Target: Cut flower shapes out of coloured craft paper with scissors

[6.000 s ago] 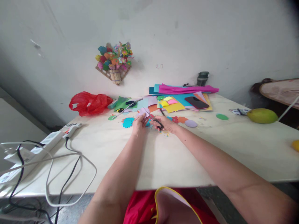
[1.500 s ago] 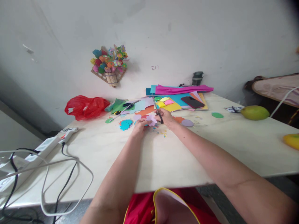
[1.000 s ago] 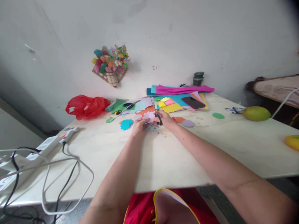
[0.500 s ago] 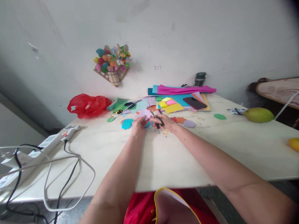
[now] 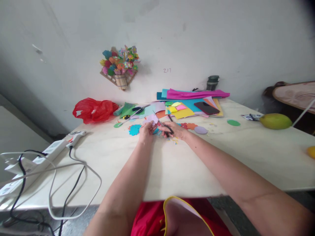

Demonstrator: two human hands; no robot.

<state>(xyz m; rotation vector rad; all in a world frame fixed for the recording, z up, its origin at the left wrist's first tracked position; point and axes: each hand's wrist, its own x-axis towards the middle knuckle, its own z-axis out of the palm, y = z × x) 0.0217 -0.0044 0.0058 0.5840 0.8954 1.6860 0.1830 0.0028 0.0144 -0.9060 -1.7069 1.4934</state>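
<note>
My left hand (image 5: 147, 130) pinches a light purple paper piece (image 5: 151, 120) with a scalloped edge. Close on its right, my right hand (image 5: 174, 129) is closed round the dark handles of a pair of scissors (image 5: 169, 130), whose blades point up and left beside the purple paper. Left of my left hand lies a blue scalloped paper cutout (image 5: 135, 129). Orange and red flower-shaped cutouts (image 5: 191, 126) and a plain light purple paper circle (image 5: 200, 130) rest to the right of my right hand. Small paper scraps (image 5: 175, 141) are scattered below the hands.
Coloured paper sheets (image 5: 187, 113) with a dark phone (image 5: 206, 108) on top lie at the back. Nearby are a second pair of scissors (image 5: 140, 108), a red plastic bag (image 5: 94, 110) and a green mango-like fruit (image 5: 275, 121). A power strip (image 5: 52, 151) with loose cables occupies the left side.
The scissor blades have shifted slightly left and appear closer together beside the purple paper. The whole view has moved a little; both hands stay in nearly the same place.
</note>
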